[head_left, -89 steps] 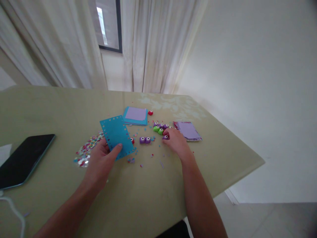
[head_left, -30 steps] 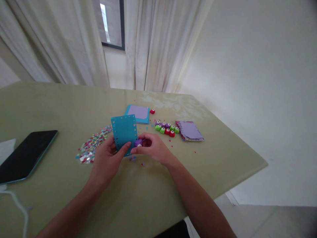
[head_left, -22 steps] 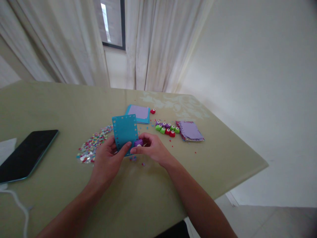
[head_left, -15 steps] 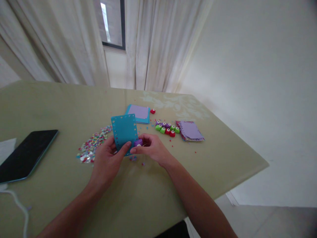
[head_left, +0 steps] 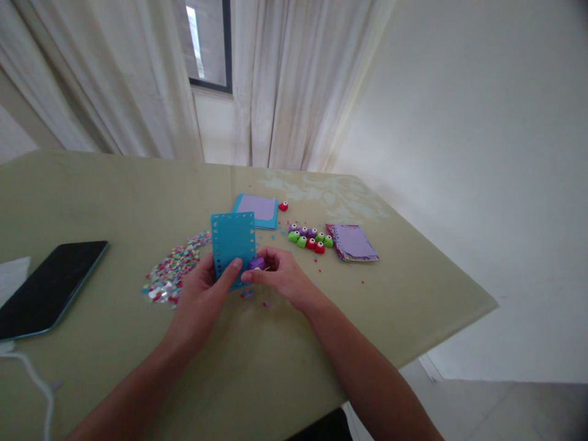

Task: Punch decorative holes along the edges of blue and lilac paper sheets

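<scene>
A blue paper card (head_left: 233,237) with small holes punched along its edges stands upright in my left hand (head_left: 204,291), the thumb pressed on its front and the fingers behind. My right hand (head_left: 280,272) is closed on a small purple craft punch (head_left: 256,263) at the card's lower right edge. Fingers and card hide part of the punch. Beyond the right hand, several purple, green and red punches (head_left: 310,242) with eye-like buttons stand in rows. One red punch (head_left: 283,206) sits apart, farther back.
Left of the card lies a heap of coloured paper bits (head_left: 177,263). A stack of blue and lilac cards (head_left: 258,208) is behind it; more punched cards (head_left: 353,242) lie right. A black tablet (head_left: 55,285) and white cable (head_left: 34,376) are at left.
The blue card has shifted slightly to the right and turned more upright, with my left hand moving along. My right hand and the purple punch have stayed nearly in place.
</scene>
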The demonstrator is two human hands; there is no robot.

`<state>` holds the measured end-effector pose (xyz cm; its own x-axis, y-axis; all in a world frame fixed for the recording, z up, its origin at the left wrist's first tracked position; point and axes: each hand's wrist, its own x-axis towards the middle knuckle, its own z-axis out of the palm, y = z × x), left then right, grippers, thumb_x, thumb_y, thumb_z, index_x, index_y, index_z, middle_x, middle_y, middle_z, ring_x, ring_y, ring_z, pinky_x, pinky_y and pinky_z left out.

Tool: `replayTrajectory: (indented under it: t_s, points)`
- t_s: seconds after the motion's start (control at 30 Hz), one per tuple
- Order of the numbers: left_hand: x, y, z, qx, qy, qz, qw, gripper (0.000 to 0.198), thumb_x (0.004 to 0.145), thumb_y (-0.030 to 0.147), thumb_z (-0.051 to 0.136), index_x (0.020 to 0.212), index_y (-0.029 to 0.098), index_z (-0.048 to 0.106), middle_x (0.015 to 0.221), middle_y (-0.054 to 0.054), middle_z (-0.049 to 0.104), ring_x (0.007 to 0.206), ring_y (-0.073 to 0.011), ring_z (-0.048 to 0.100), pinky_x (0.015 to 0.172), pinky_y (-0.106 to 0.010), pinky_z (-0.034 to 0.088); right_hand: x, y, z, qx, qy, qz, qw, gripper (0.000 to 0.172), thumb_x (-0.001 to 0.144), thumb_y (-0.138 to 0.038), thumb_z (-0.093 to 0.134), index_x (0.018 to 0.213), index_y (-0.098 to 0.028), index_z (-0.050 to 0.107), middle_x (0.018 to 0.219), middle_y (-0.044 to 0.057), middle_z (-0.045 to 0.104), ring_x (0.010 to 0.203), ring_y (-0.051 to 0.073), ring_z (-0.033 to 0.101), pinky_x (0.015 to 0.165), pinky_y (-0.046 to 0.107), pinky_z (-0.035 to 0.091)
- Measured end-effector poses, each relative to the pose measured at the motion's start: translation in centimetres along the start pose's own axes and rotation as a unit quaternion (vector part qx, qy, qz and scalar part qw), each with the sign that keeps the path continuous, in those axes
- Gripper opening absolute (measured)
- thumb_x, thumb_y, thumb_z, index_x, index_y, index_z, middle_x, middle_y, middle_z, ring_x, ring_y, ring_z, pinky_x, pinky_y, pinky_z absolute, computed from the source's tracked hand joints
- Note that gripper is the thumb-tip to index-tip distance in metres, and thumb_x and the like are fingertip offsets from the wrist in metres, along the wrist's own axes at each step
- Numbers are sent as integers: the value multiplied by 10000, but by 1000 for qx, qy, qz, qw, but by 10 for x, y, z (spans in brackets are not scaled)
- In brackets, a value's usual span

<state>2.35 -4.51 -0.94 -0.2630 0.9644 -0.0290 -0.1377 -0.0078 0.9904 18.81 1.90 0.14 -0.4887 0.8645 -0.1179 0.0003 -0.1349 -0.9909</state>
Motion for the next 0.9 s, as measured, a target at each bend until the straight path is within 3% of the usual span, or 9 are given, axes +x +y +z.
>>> replayTrajectory:
  t_s: [0.17,0.43,0.9]
  points:
    - [0,-4,-2,-3,-36,-15,999,596,847,585,851,1266,171,762,1249,-133,813,1119,-344,767,1023,-477,586,1,2,-1,4,-4,-25,1000,475,657,-510,979,869,-204,683,757,-46,602,674,125,520,669,277,428]
    - [-5,4,4,3,-32,-32,999,653,691,529,975,1209,184,776,1154,-111,836,1037,-342,788,890,-432,628,2,7,-4,-25,16,-41,999,366,691,-406,924,838,-214,650,755,-38,596,699,137,526,673,273,425]
    - [-5,0,1,19,-15,-27,999,607,738,552,946,1202,190,795,1165,-109,841,1075,-344,791,944,-453,626,1,7,2,-25,18,-62,998,329,714,-377,892,807,-215,622,739,-38,573,690,137,521,637,265,399]
